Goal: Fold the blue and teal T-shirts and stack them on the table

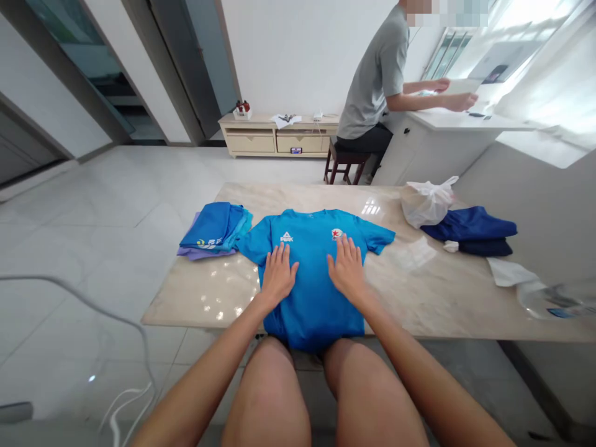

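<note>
A blue T-shirt (311,279) lies spread front side up on the marble-look table (410,298), its collar away from me and its hem hanging over the near edge. White marks show on both sides of its chest, one with a red figure. My left hand (279,274) rests flat on the shirt's left part, fingers stretched out. On the right part lies my right hand (347,267), also flat with its fingers apart, just below the round badge. The left sleeve reaches a stack of folded shirts (212,228) in blue and purple.
At the table's right are a white plastic bag (426,202), folded dark blue clothes (475,226) and a clear plastic package (554,301). Beyond the table, a person (377,74) sits on a stool (347,158) by a white counter. A low cabinet (251,143) stands against the wall.
</note>
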`<act>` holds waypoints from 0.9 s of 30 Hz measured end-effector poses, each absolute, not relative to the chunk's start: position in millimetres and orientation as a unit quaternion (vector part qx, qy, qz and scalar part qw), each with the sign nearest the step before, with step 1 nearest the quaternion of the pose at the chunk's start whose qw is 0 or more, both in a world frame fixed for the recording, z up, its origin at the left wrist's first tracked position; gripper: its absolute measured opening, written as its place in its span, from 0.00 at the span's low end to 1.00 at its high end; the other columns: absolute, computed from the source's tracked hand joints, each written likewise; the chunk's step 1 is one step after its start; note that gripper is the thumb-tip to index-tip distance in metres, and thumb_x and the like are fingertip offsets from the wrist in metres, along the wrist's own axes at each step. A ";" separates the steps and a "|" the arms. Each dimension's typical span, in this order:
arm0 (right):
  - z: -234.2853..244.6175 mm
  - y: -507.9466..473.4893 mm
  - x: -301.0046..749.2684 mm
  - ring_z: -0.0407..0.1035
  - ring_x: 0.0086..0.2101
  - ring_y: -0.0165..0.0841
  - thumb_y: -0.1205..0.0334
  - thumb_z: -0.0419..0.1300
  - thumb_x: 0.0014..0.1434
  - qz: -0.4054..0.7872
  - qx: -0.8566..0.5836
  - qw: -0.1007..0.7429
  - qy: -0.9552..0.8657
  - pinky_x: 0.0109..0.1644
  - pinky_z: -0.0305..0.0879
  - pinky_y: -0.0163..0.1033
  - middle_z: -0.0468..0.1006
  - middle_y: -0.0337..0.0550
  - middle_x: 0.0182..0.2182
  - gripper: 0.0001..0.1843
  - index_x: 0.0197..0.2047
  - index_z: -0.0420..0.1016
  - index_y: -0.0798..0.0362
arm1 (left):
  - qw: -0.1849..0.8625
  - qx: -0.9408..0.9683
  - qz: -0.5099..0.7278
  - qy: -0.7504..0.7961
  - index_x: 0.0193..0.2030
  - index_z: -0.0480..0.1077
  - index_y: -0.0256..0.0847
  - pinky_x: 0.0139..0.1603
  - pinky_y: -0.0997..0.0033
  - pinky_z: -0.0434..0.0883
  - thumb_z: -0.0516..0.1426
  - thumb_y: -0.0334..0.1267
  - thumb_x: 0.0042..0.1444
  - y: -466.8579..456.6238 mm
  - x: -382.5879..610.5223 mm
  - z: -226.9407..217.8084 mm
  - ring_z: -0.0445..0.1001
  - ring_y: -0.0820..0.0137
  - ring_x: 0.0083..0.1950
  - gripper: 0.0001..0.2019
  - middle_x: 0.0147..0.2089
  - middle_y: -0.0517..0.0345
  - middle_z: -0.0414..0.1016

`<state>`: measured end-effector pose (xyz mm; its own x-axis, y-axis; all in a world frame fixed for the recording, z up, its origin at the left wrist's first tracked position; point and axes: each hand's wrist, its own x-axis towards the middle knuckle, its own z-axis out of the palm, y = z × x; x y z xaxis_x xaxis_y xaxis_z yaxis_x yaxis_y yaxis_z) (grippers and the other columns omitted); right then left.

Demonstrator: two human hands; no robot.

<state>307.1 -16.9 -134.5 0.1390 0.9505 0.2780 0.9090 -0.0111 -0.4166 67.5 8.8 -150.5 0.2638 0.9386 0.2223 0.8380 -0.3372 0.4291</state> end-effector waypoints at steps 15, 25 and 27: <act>-147.5 -67.3 374.8 0.71 0.63 0.51 0.59 0.45 0.79 0.021 -0.753 0.123 -0.646 0.69 0.66 0.54 0.79 0.66 0.63 0.27 0.67 0.78 0.61 | 0.054 0.779 0.091 0.618 0.83 0.57 0.27 0.85 0.40 0.53 0.47 0.52 0.77 -33.6 43.4 -173.8 0.53 0.44 0.86 0.37 0.86 0.32 0.51; -186.0 28.8 397.7 0.51 0.78 0.56 0.44 0.41 0.80 -0.027 -0.746 0.043 -0.664 0.80 0.41 0.70 0.57 0.69 0.79 0.41 0.81 0.59 0.67 | 0.034 0.774 0.094 0.625 0.85 0.56 0.40 0.79 0.39 0.62 0.46 0.54 0.77 57.8 60.2 -177.3 0.63 0.41 0.80 0.36 0.88 0.43 0.47; -184.5 64.3 406.1 0.49 0.78 0.56 0.43 0.39 0.80 -0.022 -0.756 0.035 -0.653 0.80 0.40 0.72 0.55 0.69 0.80 0.42 0.82 0.57 0.67 | 0.041 0.773 0.089 0.627 0.85 0.55 0.41 0.78 0.39 0.62 0.46 0.55 0.77 89.5 65.2 -177.9 0.63 0.41 0.80 0.36 0.88 0.45 0.46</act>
<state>406.1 64.3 -184.5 0.1454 0.9862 0.0793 0.9893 -0.1440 -0.0236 65.2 89.5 -177.9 0.1989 0.9763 0.0857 0.9616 -0.2113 0.1750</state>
